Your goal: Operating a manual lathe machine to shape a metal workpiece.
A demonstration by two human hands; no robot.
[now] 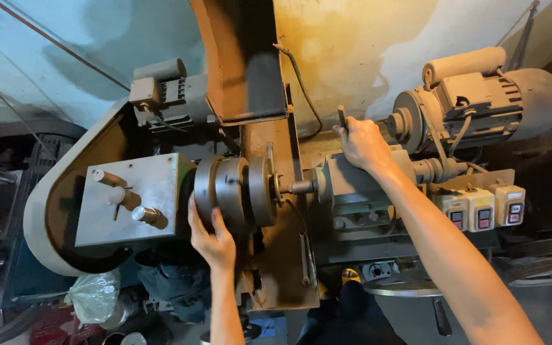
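A grimy grey lathe-like machine fills the view. My left hand point(209, 235) cups the underside of its round metal chuck point(225, 188), fingers wrapped on the rim. My right hand point(362, 144) is closed around a short dark lever point(342, 117) on top of the grey sliding block point(352, 185) that faces the chuck. A small shaft point(301, 186) sticks out of that block toward a thinner disc point(263, 190) beside the chuck.
A grey headstock box point(129, 211) with knobs and levers sits left of the chuck. An electric motor point(487, 96) stands at the right, above three switch boxes point(483, 209). A plastic bag point(94, 297) and clutter lie below left. A stained wall is behind.
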